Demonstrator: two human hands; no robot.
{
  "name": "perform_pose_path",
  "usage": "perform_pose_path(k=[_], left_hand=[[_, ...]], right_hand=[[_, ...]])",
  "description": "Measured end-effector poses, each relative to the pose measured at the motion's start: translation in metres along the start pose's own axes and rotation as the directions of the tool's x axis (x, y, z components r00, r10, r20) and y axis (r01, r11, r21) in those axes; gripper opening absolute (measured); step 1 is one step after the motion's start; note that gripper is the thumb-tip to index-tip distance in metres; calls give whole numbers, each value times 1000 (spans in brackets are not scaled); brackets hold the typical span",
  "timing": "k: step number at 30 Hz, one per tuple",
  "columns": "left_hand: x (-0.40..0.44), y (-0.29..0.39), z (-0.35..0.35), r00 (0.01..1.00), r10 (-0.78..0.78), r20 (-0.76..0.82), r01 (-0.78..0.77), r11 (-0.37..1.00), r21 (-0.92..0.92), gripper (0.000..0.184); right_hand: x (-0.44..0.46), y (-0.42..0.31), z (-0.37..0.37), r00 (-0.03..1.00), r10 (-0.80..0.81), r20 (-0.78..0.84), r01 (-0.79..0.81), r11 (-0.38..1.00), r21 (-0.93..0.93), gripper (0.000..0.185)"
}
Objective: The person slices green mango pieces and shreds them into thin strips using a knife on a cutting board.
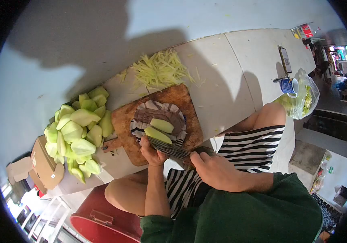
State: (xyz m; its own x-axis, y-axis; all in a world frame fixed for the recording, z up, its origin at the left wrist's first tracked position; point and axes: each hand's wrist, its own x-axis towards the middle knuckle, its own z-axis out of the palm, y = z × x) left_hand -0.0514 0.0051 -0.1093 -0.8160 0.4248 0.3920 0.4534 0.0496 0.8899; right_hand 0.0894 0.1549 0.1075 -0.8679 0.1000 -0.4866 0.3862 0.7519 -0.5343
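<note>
My right hand (210, 168) grips the near end of a dark multi-blade knife (173, 150), whose blade has several parallel lines along its length. My left hand (152, 154) is closed around the blade's far end. Beside the blade, two pale green peeled fruit pieces (162, 125) rest on a bunched brown-and-white cloth (143, 117). Under the cloth is a worn wooden chopping board (185, 101). The left fingertips are close to the nearer piece; whether they touch it I cannot tell.
Shredded pale green strips (161, 69) lie behind the board. Peeled pieces (80, 129) are heaped at left, near a cardboard box (46, 162) and red bin (100, 218). At right are a phone (285, 59), a blue-and-white mug (289, 86) and a plastic bag (309, 97).
</note>
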Motion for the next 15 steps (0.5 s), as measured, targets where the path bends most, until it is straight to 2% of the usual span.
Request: perform_pose_path(k=[5,8,10,15], left_hand=[[5,8,1,999,-38,14,38,999,-7,62],[5,7,3,1000,15,-27,-15,1000,1,63],[3,3,2,999,-37,16,37,999,-34,65],[7,7,1,999,-33,34,33,999,5,65]], right_hand=[[-2,-5,-4,999,23,22,-23,1000,9,37],[-1,-6,-7,999,17,27,-17,1000,2,35],[-1,-6,-6,1000,11,21,-11,1000,0,35],[3,-1,2,1000,4,-22,-4,1000,-12,35]])
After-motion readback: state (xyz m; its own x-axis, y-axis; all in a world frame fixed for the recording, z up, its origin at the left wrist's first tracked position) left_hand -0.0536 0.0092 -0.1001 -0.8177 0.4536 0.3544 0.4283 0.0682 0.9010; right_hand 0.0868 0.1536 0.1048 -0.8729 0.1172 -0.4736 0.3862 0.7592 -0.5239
